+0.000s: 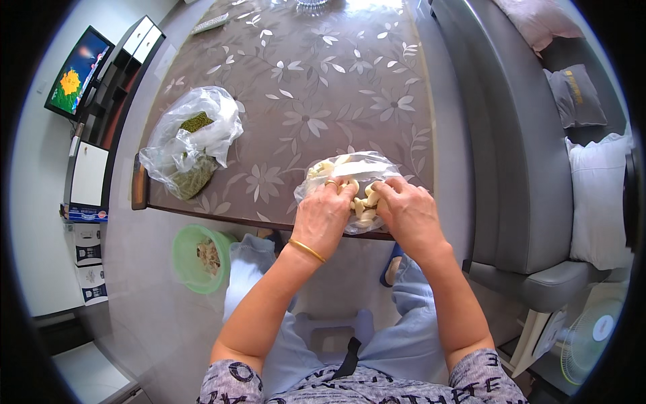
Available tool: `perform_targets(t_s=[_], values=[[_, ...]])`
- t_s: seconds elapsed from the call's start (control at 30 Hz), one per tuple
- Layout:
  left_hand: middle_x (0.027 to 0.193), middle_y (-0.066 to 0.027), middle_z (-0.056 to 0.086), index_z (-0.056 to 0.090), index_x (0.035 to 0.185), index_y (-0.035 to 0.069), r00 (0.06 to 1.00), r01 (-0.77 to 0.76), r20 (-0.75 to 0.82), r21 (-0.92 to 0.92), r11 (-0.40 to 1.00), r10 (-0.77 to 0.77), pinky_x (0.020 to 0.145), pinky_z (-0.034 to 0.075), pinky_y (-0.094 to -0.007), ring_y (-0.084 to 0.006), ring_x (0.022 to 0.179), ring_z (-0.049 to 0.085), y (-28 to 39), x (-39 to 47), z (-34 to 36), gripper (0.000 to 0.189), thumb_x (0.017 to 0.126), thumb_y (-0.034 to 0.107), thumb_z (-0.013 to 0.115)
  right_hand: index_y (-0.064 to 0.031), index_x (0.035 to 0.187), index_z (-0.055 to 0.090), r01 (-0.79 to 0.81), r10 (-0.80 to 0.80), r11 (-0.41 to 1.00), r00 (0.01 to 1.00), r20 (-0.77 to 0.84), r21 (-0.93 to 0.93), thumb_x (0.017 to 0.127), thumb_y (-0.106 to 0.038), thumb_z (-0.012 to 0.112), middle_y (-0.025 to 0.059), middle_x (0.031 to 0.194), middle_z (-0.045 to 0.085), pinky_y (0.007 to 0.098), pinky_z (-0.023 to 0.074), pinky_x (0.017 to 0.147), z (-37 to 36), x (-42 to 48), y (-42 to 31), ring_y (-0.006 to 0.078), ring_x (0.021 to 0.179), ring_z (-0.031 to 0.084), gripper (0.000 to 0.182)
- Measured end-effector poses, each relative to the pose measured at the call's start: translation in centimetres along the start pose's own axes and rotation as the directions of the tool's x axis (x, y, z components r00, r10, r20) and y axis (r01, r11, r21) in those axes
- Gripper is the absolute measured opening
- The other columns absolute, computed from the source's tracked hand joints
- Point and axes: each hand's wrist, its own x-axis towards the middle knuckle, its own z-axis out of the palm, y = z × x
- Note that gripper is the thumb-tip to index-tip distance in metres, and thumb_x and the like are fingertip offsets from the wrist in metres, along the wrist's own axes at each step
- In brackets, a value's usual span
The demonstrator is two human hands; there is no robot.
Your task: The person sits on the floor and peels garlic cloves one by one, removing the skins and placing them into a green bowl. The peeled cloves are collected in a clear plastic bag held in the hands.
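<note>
At the near edge of the table lies a clear plastic bag [373,164] with pale pieces [366,214] in it that look like peeled garlic cloves. My left hand [325,209], with a ring and a gold-coloured bangle, has its fingers in the bag's opening among the pieces. Opposite it, my right hand [408,209] rests at the bag's right side, thumb and fingers bent against a few pieces. Whether either hand grips a single piece is hidden by the fingers. Further left on the table sits another clear plastic bag [217,111] with green contents [192,179].
A patterned cover lies over the table [303,141]. Below its left corner stands a green bin [181,257] holding scraps. A remote control [209,23] lies at the far left. Along the right runs a grey sofa [499,151]; a fan [588,338] stands at lower right.
</note>
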Motion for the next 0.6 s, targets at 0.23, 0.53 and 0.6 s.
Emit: perform_targets(t_s=[0.23, 0.53, 0.6], values=[[0.116, -0.0155, 0.064, 0.064, 0.101, 0.004, 0.999, -0.01, 0.034, -0.012, 1.0, 0.011, 0.085, 0.056, -0.0412, -0.0321, 0.101, 0.066, -0.7, 0.2, 0.0, 0.024, 0.078, 0.006, 0.071, -0.009, 0.099, 0.067, -0.066, 0.07, 0.996, 0.995, 0.066, -0.063, 0.082, -0.011, 0.069, 0.009, 0.1, 0.063, 0.0409, 0.0558, 0.074, 0.5, 0.5, 0.0, 0.0268, 0.088, 0.068, 0.017], [0.116, -0.0191, 0.064, 0.062, 0.114, 0.003, 0.999, 0.042, -0.017, -0.077, 0.996, -0.043, 0.084, 0.056, -0.0433, -0.0371, 0.099, 0.066, -0.4, 0.1, -1.2, 0.032, 0.082, 0.006, 0.068, -0.0085, 0.1, 0.068, -0.145, 0.144, 0.989, 0.989, -0.035, -0.007, 0.086, -0.017, 0.07, 0.0075, 0.098, 0.063, 0.0394, 0.0563, 0.073, -0.4, 1.7, 0.2, 0.026, 0.084, 0.069, 0.017], [0.117, -0.0201, 0.064, 0.061, 0.119, 0.003, 0.998, 0.057, -0.031, -0.079, 0.995, -0.059, 0.084, 0.057, -0.0435, -0.0375, 0.1, 0.066, -0.5, 0.2, -1.4, 0.035, 0.084, 0.006, 0.066, -0.0084, 0.102, 0.068, -0.122, 0.121, 0.993, 0.992, -0.044, 0.0, 0.086, -0.016, 0.069, 0.0071, 0.098, 0.063, 0.0392, 0.0564, 0.073, -0.4, 1.9, 0.1, 0.0258, 0.084, 0.07, 0.017]])
